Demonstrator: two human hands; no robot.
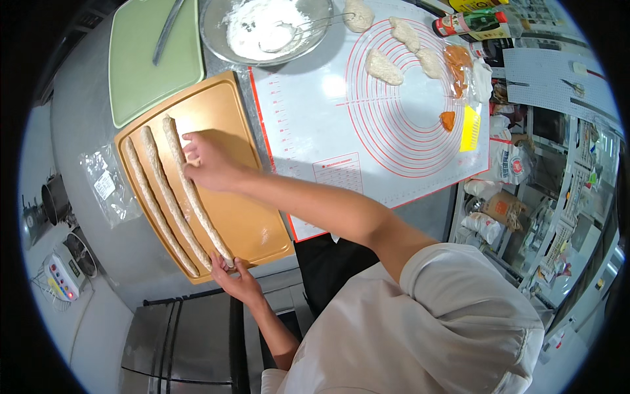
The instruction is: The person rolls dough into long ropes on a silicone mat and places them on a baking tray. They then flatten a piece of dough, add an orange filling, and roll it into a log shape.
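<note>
Three long dough ropes lie side by side on an orange-tan tray: a left one (pixel 153 209), a middle one (pixel 170 194) and a right one (pixel 201 212). My left hand (pixel 238 285) is at the near end of the right rope, with that end between its thumb and fingers. Farther up, my right hand (pixel 209 162) is beside the same rope, its fingers apart and its thumb touching or just over the dough. The tray (pixel 246 212) shows a light dusting of flour.
A green board (pixel 147 74) with a metal strip and a steel bowl (pixel 216 29) of flour with a whisk stand beyond. The marked mat (pixel 305 123) holds dough pieces (pixel 384 67), an orange-brown lump (pixel 447 121) and a yellow scraper (pixel 470 129). A plastic bag (pixel 110 182) lies left of the tray.
</note>
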